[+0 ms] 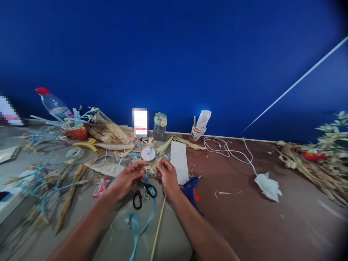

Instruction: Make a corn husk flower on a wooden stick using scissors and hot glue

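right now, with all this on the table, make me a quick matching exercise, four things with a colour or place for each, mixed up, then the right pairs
Things:
1. glue gun
2. ribbon
3. bottle
4. thin stick

Colour or place:
A. clear, with a red cap
B. pale, its upper visible end by the right hand
C. dark blue and orange
D. light blue, partly curled

Right pairs: 1-C, 2-D, 3-A, 4-B

A person's left hand [127, 180] and right hand [168, 177], slim-fingered and narrow at the wrists [173, 194], join bare forearms [85, 223] that widen smoothly, uncovered all the way to the lower edge of the head camera's view, finer detail softened by blur.
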The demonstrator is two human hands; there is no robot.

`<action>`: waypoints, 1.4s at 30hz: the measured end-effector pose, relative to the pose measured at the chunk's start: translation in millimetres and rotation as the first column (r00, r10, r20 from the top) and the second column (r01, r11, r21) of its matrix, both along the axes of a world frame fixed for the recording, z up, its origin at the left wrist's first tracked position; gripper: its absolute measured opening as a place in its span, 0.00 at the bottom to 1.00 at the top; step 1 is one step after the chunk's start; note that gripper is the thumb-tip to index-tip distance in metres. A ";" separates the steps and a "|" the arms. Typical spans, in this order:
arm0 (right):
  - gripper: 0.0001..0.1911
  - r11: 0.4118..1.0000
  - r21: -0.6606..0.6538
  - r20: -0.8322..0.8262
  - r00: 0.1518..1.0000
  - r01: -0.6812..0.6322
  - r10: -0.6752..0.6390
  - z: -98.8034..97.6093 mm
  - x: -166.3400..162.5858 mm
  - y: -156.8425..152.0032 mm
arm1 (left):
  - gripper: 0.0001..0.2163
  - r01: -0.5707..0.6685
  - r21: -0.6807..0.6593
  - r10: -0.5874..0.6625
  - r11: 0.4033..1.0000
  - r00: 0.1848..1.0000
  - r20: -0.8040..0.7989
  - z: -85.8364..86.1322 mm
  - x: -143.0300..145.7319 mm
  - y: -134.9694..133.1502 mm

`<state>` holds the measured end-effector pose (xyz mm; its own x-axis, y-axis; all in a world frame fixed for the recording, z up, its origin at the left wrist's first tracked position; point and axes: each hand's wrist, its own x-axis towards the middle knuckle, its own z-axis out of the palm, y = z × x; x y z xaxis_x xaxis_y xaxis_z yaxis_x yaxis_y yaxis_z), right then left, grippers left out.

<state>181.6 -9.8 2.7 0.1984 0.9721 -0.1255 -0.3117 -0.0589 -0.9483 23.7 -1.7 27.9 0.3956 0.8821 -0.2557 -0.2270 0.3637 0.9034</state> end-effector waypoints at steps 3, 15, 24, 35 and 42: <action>0.11 1.000 0.012 0.004 1.000 -0.012 0.012 -1.5 -0.5 0.5 | 0.21 0.026 -0.055 -0.023 0.998 0.997 0.068 -4.2 3.1 0.0; 0.09 0.999 0.041 0.112 0.993 -0.033 0.028 4.2 -1.6 -3.2 | 0.14 0.023 -0.290 0.051 0.957 0.969 0.243 -24.5 14.7 -2.8; 0.09 0.999 0.024 0.114 0.993 -0.038 0.035 6.0 -4.2 -4.5 | 0.13 -0.015 -0.336 0.098 0.942 0.967 0.233 -21.9 17.0 -4.6; 0.08 0.999 0.046 0.177 0.984 -0.014 0.006 5.9 -3.4 -4.7 | 0.13 -0.118 -0.296 0.177 0.948 0.968 0.179 -27.0 13.9 -2.1; 0.08 0.998 0.069 0.258 0.966 -0.011 -0.007 18.3 4.6 -7.5 | 0.14 -0.384 -0.104 0.393 0.918 0.914 0.098 -8.4 -7.6 5.4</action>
